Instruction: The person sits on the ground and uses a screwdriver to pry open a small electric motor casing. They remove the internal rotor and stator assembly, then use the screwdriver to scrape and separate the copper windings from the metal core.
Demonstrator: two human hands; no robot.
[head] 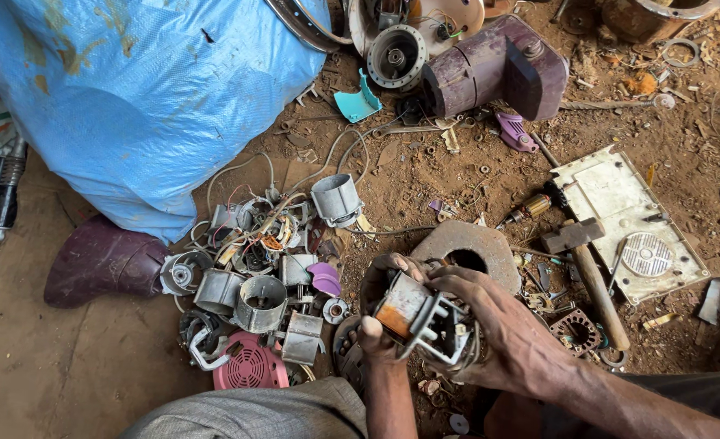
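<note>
Low in the middle of the frame, both hands close around a small electric motor (pixel 421 321), a rusty metal core in a grey frame with bits of wiring showing. The left hand (pixel 380 321) cups it from the left side and below, thumb hooked over the top, so its grip is full of the motor. The right hand (pixel 502 325) lies over the right side, fingers (pixel 449 280) curled down onto the frame, also holding the motor. Both hold it just above the dirt floor (pixel 425 175), in front of a round rusted metal block (pixel 470 248).

As a judgement of progress: the motor looks whole, with its frame, core and wires together, so stripping this one seems barely begun. To the left, a pile of motor parts (pixel 254 268) with housings, coils and loose wire suggests many like pieces already taken apart. A hammer (pixel 587 264) lies to the right, untouched, beside a flat white metal plate (pixel 620 211). A purple appliance body (pixel 498 65) sits at upper centre and a blue tarp (pixel 132 89) fills the upper left.
</note>
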